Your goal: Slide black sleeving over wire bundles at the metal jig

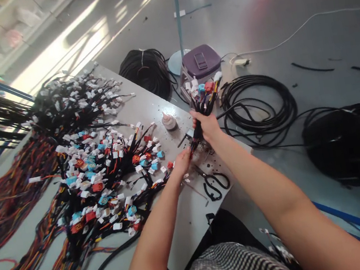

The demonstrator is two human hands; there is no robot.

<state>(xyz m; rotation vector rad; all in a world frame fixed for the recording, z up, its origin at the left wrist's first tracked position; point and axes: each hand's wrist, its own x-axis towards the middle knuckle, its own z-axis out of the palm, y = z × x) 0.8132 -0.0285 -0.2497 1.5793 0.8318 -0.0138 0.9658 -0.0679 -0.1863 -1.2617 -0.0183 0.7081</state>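
Observation:
My right hand is closed round a black-sleeved wire harness bundle, held upright above the table's far corner; its white, red and blue connectors fan out at the top. My left hand pinches the lower end of the same bundle, just beneath the right hand. Both hands hover over the grey table, near a pair of black-handled scissors.
Many wire harnesses with coloured connectors cover the table's left side. A small round bottle stands by the far edge. On the floor lie black cable coils, another coil, a purple-lidded box and a black heap.

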